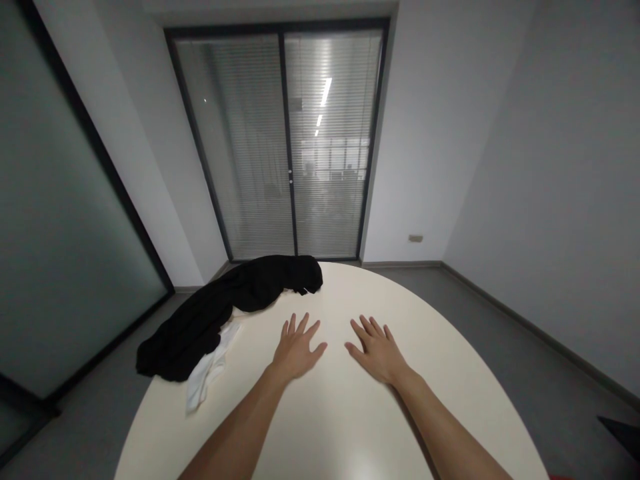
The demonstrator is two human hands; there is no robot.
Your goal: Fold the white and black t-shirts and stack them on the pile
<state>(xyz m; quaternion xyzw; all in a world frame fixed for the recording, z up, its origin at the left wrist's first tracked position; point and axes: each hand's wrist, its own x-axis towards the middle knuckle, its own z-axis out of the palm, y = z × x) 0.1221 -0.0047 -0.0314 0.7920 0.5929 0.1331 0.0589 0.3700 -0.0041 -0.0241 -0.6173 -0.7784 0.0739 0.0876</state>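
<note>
My left hand (297, 350) is stretched out palm down over the pale round table (330, 427), its fingers spread and nothing in it. To its right, my right hand (376, 350) is also palm down with fingers apart, holding nothing. A gap of bare tabletop lies between the two thumbs. Beyond and left of my left hand, a bunched black cloth (225, 307), perhaps a garment, runs along the table's far left edge. A crumpled white cloth (207, 373) pokes out from under it, nearest to my left forearm. Neither hand touches the cloths.
Behind the table stands a dark-framed glass door (290, 147) with blinds. A frosted glass panel (65, 200) is at the left, and a white wall (560, 167) at the right. Grey floor (480, 300) surrounds the table. A dark pointed object (623, 433) shows at the lower right.
</note>
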